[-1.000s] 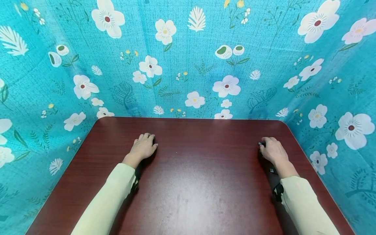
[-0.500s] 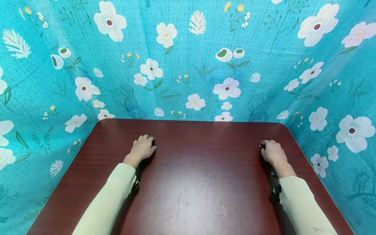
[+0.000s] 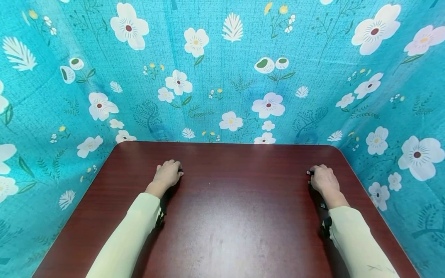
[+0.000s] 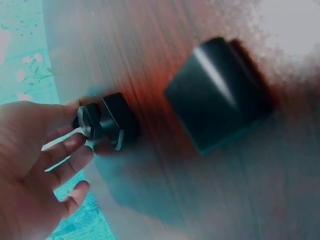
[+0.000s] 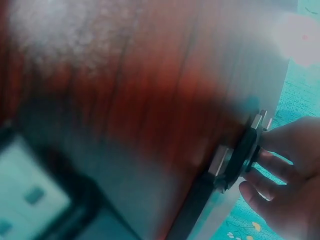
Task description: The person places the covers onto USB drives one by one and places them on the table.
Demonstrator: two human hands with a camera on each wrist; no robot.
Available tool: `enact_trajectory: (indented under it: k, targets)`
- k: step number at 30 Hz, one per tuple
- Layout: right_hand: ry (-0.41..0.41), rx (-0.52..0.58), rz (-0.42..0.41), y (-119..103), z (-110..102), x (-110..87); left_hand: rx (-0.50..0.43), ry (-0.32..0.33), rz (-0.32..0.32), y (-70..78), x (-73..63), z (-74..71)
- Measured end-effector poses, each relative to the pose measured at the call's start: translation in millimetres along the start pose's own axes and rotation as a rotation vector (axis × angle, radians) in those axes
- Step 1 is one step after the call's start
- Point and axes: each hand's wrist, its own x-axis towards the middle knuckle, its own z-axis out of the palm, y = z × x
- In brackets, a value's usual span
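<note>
At the left of the table my left hand [image 3: 167,173] pinches a small black angular piece [image 4: 91,121] between thumb and fingertips, the other fingers loosely bent. Close beside it is a second black piece [image 4: 121,121], and a larger-looking black block [image 4: 220,95] lies nearer the left wrist camera. At the right my right hand [image 3: 325,179] pinches a small black USB stick [image 5: 243,150] with a silver plug showing past the fingertips. Beside it is a black stick [image 5: 192,205] with a metal end. A USB plug [image 5: 30,190] lies blurred beneath the right wrist.
The dark red wooden table [image 3: 229,200] carries both forearms, with a bright glare near its front. A turquoise flowered curtain [image 3: 215,69] stands along its back and both sides. Black straps [image 3: 325,227] are at the sleeve cuffs.
My left fingers and thumb have drawn in closer around the small black piece. The right hand has shifted slightly, baring more of the plug. The head view has tilted up a little.
</note>
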Motion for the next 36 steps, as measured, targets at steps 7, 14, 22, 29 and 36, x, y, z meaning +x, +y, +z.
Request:
enact_trajectory:
  k: [7, 14, 22, 29, 36]
  targets:
    - [0.027, 0.04, -0.037, -12, 0, -4.5, -0.077, 0.059, -0.001, 3.0, 1.6, 0.3]
    - [0.075, 0.055, -0.1, -40, -1, -15.5, -0.194, 0.101, 0.027, 18.6, -8.5, -2.0]
    - [0.08, 0.096, -0.136, -67, 2, -30.4, -0.295, 0.141, 0.092, 36.2, -20.7, -2.5]
    - [0.074, 0.258, -0.172, -84, 6, -38.9, -0.373, 0.155, 0.103, 46.2, -31.8, 0.7]
    - [0.097, 0.358, -0.206, -100, 11, -46.6, -0.42, 0.194, 0.107, 54.6, -39.6, 4.8]
